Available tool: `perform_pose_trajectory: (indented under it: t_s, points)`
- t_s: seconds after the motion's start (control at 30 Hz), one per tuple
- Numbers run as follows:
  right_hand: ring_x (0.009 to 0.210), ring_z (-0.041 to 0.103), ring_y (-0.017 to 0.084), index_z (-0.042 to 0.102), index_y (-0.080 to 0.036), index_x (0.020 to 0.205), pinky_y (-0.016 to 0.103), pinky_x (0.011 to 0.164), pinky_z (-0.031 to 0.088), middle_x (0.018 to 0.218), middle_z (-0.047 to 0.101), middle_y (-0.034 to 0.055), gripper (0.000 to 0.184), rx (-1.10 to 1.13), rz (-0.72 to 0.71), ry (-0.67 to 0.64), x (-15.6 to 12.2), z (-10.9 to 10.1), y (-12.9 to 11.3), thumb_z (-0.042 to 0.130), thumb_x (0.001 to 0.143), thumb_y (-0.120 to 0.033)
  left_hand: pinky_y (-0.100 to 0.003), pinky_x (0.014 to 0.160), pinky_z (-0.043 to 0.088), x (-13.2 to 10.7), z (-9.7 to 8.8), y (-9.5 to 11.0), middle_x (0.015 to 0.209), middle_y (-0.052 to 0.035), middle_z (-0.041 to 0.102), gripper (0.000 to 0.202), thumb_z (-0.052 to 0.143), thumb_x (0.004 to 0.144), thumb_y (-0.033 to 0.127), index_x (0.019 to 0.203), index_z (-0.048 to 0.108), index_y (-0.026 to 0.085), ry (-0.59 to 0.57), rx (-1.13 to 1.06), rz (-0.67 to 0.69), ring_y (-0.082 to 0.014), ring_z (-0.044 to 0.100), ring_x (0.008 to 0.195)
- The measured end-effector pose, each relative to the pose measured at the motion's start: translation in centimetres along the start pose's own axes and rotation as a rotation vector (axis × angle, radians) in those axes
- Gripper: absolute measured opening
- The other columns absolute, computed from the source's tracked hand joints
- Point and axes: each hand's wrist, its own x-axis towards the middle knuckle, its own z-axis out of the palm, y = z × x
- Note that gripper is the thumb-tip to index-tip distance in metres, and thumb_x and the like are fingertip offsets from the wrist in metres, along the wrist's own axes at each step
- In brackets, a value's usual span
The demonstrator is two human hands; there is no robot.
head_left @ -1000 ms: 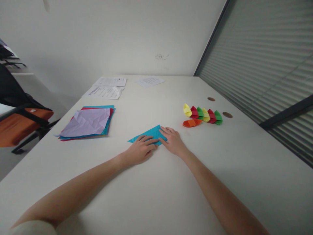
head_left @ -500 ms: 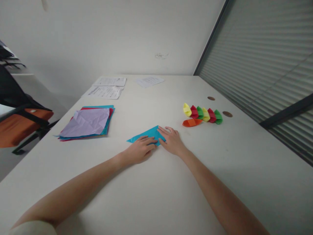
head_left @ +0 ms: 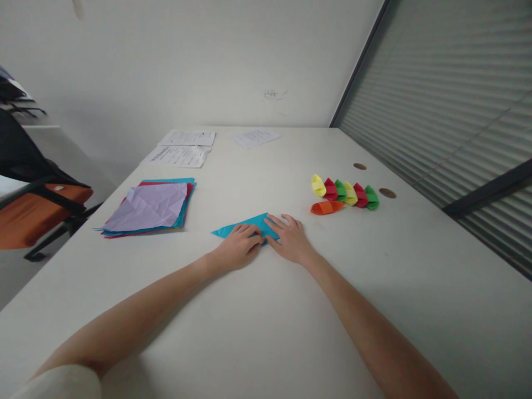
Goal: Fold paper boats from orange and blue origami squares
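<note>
A folded piece of blue origami paper [head_left: 255,222] lies on the white table [head_left: 257,321], its narrow point toward the left. My left hand [head_left: 240,244] rests over its near edge with bent fingers, thumb and forefinger closed together at the paper's lower edge. My right hand [head_left: 287,238] lies on the right end, its fingers spread and pressing the sheet down. Both hands cover part of the paper, so its lower folds are hidden.
At the left is a stack of coloured paper with a crumpled lilac sheet [head_left: 152,206] on top. A row of folded yellow, red and green pieces [head_left: 350,194] stands at the right, beside an orange folded piece [head_left: 327,208]. Printed sheets [head_left: 180,156] lie farther back.
The fingers of my left hand have curled in and drawn closer together at the paper's near edge. The blue paper has shifted slightly left. My right hand stays nearly in place.
</note>
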Motion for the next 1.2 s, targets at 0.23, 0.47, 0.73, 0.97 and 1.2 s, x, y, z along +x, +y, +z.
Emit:
perform_pose_trajectory:
  t_s: [0.23, 0.47, 0.73, 0.97, 1.2]
  points:
    - [0.133, 0.036, 0.037, 0.046, -0.024, 0.143, 0.053, 0.106, 0.033, 0.153, 0.041, 0.0010, 0.055, 0.024, 0.003, -0.010, -0.1, 0.1, 0.0, 0.047, 0.092, -0.043, -0.050, 0.112, 0.033, 0.0, 0.3, -0.5, 0.146, -0.0100, 0.049, 0.024, 0.044, 0.093, 0.020, 0.110, 0.062, 0.020, -0.064, -0.004, 0.011, -0.0235, 0.043, 0.136]
    - [0.141, 0.023, 0.039, 0.040, -0.027, 0.147, 0.058, 0.109, 0.029, 0.153, 0.040, 0.0008, 0.065, 0.093, 0.052, -0.023, 0.0, 0.0, 0.8, 0.051, 0.089, -0.054, -0.051, 0.112, 0.033, -0.2, 0.1, -0.5, 0.147, -0.0098, 0.048, 0.027, 0.041, 0.095, 0.021, 0.114, 0.060, 0.021, -0.080, 0.004, 0.007, -0.0239, 0.042, 0.137]
    - [0.144, 0.021, 0.039, 0.034, -0.034, 0.149, 0.064, 0.108, 0.030, 0.154, 0.038, 0.0027, 0.066, 0.113, 0.182, -0.023, 0.1, 0.4, 3.2, 0.056, 0.087, -0.047, -0.051, 0.112, 0.034, -0.3, -0.1, -0.5, 0.148, -0.0082, 0.047, 0.028, 0.040, 0.096, 0.023, 0.114, 0.061, 0.023, -0.089, -0.003, -0.009, -0.0239, 0.043, 0.137]
    - [0.134, 0.041, 0.028, 0.053, -0.028, 0.137, 0.055, 0.113, 0.030, 0.141, 0.054, 0.0067, 0.046, 0.236, 0.077, 0.207, -0.2, 0.6, 4.1, 0.052, 0.091, -0.032, -0.051, 0.112, 0.034, -0.4, -0.4, -0.3, 0.147, -0.0098, 0.047, 0.026, 0.040, 0.096, 0.022, 0.111, 0.061, 0.022, -0.084, -0.001, -0.003, -0.0234, 0.044, 0.136]
    - [0.129, 0.040, 0.030, 0.074, -0.031, 0.107, 0.053, 0.107, 0.037, 0.133, 0.058, 0.0057, 0.026, 0.258, -0.152, 0.166, -0.7, -0.1, 1.7, 0.067, 0.084, -0.041, -0.050, 0.111, 0.036, -0.3, -0.3, -0.8, 0.140, -0.0084, 0.055, 0.019, 0.046, 0.092, 0.022, 0.100, 0.063, 0.021, -0.031, -0.035, -0.002, -0.0237, 0.050, 0.131]
